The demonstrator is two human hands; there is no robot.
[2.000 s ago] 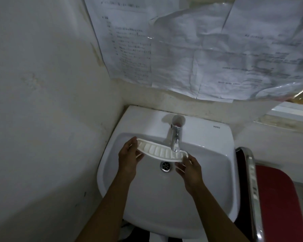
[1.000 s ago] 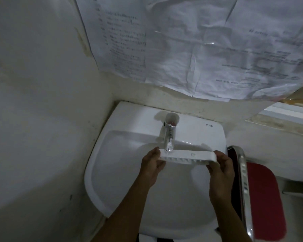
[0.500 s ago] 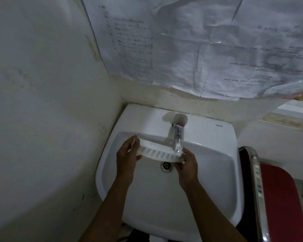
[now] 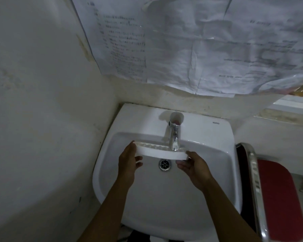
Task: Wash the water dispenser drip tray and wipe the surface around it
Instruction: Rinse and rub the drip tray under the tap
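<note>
The left hand point(image 4: 129, 163) and right hand point(image 4: 193, 165) each pinch one end of the drip tray point(image 4: 162, 152) over the sink point(image 4: 208, 198). The tray has returned from the right, level under the tap point(image 4: 174, 137). Judgement: rinsing continues; no water stream is discernible.

White ribbed drip tray point(image 4: 162, 153), level, slots up, under tap.
</note>
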